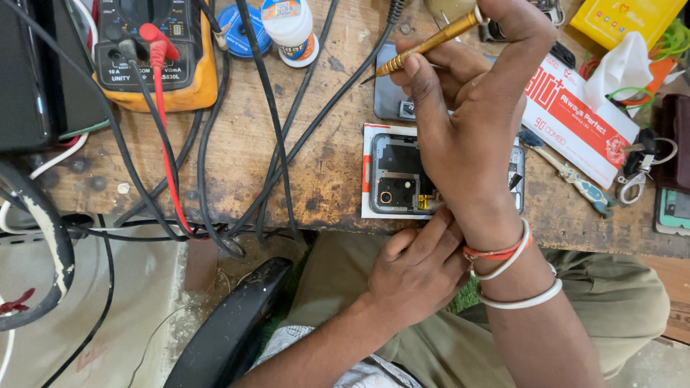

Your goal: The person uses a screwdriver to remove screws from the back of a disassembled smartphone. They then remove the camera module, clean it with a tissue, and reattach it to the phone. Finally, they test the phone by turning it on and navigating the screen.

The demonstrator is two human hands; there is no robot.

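Two hands: left hand (417, 269) steadies one opened phone (402, 176), right hand (467, 122) holds one screwdriver (431, 43).

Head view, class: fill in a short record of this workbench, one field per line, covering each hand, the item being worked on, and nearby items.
Right hand: holds a brass-coloured screwdriver
Left hand: fingers touch the near edge of the opened phone
Phone: lies flat, back cover off, on the wooden bench
Nearby: yellow multimeter with red and black leads, white bottle, tweezers

Yellow multimeter (154, 50), white glue bottle (291, 29), red-white box (575, 118), crumpled tissue (618, 68).
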